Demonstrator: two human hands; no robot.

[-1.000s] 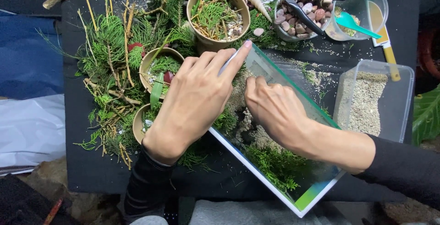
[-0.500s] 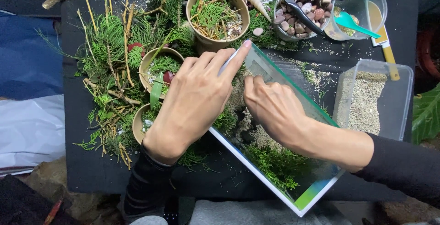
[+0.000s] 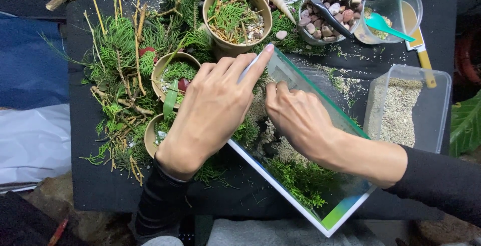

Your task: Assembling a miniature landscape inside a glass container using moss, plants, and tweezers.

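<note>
Right hand fingertips hidden in glass tank

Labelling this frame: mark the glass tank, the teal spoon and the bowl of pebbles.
glass tank (image 3: 300, 78), head view, on its far glass wall.
teal spoon (image 3: 377, 23), head view, on its scoop.
bowl of pebbles (image 3: 313, 25), head view, on its pebbles.

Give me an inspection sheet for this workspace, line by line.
Surface: black table, strewn with green sprigs and grit.
Job's things: glass tank holding moss, sand and small stones.
Clutter: paper cup of sprigs; bowl of pebbles with black scissors on top; clear cup with teal spoon; plastic tub of sand.
Grippers: left hand rests over the tank's edge; right hand reaches inside it. Neither visibly grips anything.
Cables: nothing seen.
Surroundings: blue and white sheets at left; a leaf at right.
</note>
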